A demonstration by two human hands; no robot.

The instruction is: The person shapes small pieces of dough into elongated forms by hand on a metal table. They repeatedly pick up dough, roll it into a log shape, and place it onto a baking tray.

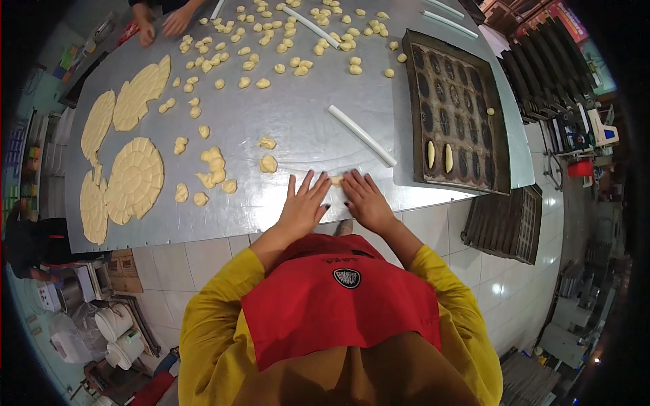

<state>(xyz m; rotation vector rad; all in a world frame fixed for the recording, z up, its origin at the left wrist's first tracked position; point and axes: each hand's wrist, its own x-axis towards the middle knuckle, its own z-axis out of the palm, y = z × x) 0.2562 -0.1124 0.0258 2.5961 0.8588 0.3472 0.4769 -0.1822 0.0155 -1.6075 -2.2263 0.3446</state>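
A small strip of dough (336, 180) lies on the metal table between my two hands, partly covered by the fingertips. My left hand (304, 203) rests flat with fingers spread at the strip's left end. At its right end, my right hand (369, 202) is laid flat too, its fingers nearly together. Neither hand grips anything. Just beyond them, a white rolling rod (361, 136) lies slanted on the table. Two dough lumps (268, 164) sit to the left of my hands. To the right, a dark baking tray (459, 111) holds two shaped dough pieces (448, 158) in its near rows.
Round scored dough sheets (135, 180) cover the table's left side. Many dough lumps (264, 40) are scattered toward the far side, near another white rod (311, 27). Another person's hands (175, 21) are at the far left. Stacked trays (502, 223) stand below the table's right corner.
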